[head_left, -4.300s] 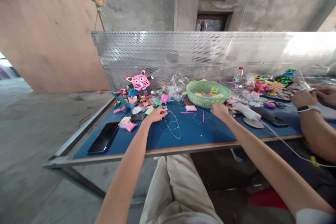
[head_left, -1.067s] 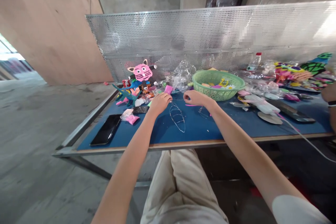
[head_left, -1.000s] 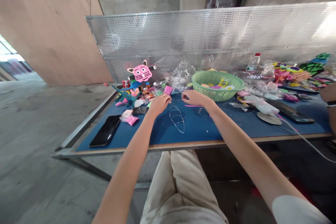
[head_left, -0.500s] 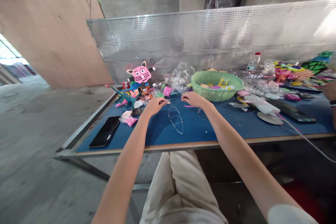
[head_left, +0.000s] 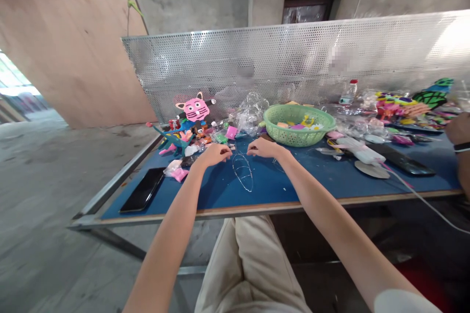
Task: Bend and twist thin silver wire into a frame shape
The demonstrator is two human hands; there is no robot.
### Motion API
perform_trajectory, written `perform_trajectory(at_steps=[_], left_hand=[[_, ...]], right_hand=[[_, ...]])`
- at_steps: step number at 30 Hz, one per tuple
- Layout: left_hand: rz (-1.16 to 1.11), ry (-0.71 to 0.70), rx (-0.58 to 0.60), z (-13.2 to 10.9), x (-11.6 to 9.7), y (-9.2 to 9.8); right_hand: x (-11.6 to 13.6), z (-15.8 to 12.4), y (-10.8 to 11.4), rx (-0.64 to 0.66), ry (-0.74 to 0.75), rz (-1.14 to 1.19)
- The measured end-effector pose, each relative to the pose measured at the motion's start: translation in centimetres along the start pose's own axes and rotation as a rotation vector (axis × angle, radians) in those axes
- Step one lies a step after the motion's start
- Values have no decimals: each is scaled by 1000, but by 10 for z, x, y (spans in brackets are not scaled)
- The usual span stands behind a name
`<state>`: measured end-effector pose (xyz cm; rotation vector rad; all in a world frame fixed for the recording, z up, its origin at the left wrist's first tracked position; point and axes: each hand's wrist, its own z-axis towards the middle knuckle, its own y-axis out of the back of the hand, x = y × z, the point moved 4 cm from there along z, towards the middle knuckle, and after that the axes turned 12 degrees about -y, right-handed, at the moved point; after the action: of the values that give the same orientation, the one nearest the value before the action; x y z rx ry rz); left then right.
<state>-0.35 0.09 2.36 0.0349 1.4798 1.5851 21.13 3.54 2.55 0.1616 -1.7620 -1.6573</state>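
On the blue tabletop (head_left: 216,198) lies a leaf-shaped loop of thin silvery wire (head_left: 251,176) with crosswise wires, its pointed end toward me. My left hand (head_left: 216,155) is closed at the loop's upper left edge, thumb and fingers pinched together. Across from it, my right hand (head_left: 262,147) is also closed, its fingertips beside the upper right edge. What either pinch holds, if anything, is too small to make out. Another thin wire piece (head_left: 278,164) is partly hidden by my right forearm.
Behind my hands stand a green plastic basket (head_left: 299,138) and a pink cat figure (head_left: 196,109). Left lies a black phone (head_left: 143,190); right are a white power bank-like device with a cable (head_left: 362,150) and a dark phone (head_left: 402,160). Another person's hand (head_left: 458,129) rests at the right edge.
My right hand has come left and slightly down, closer to the wire loop. My left hand has dropped slightly toward me. The view has tilted up a little.
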Motion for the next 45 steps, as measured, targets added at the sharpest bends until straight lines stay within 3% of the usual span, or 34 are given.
perform_trajectory(at_steps=[10,16,23,31,36,45], left_hand=[[225,-1,38,11,4,-20],[264,63,33,15,5,-23],[262,67,9,16,7,-24],[300,51,-157,13,-6,-9],[281,36,-207,11,-12,-4],[114,-33,-337,8,-19,5]], right_hand=[[2,10,-17,21,-28,-25],[10,6,-14,-10,-172,-39],[10,1,-13,26,-261,104],[12,2,-6,-56,-183,257],[9,-2,-5,-12,-227,296],[10,0,-7,122,-170,800]])
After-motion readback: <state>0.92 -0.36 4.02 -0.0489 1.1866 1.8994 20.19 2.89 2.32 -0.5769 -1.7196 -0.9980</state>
